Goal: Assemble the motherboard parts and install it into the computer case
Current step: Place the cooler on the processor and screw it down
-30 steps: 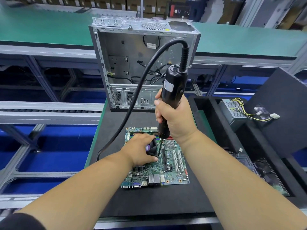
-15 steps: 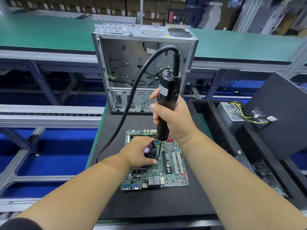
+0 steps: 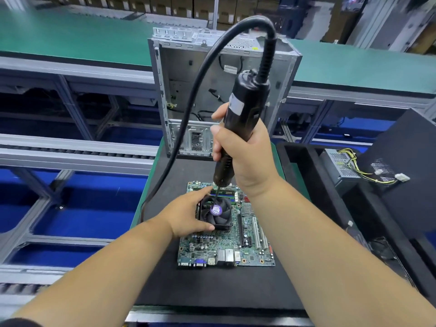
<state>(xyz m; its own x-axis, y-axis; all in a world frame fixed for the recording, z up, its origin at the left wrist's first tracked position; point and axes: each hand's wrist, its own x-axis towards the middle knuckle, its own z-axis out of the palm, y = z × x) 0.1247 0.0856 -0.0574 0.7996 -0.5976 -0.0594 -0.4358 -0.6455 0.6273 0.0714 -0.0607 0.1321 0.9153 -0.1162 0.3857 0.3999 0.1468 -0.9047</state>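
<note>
Presently the right hand (image 3: 245, 159) grips a black corded electric screwdriver (image 3: 238, 123) upright, its bit at the black square cooler fan (image 3: 215, 214). Left hand (image 3: 188, 215) holds that fan's near-left side on the green motherboard (image 3: 250, 246) — which lies flat on a black mat (image 3: 212, 286), before the open grey metal computer case (image 3: 188, 90).

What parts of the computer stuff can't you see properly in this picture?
Head view only:
- Screwdriver tip: too thin and dark against the cooler fan to tell whether it meets a screw.
- Cooler fan's left side: covered by the left hand.
- Motherboard print: too small to read.
- Computer case middle: hidden by the screwdriver and right hand.
- Power supply: partly behind a black panel.
</note>
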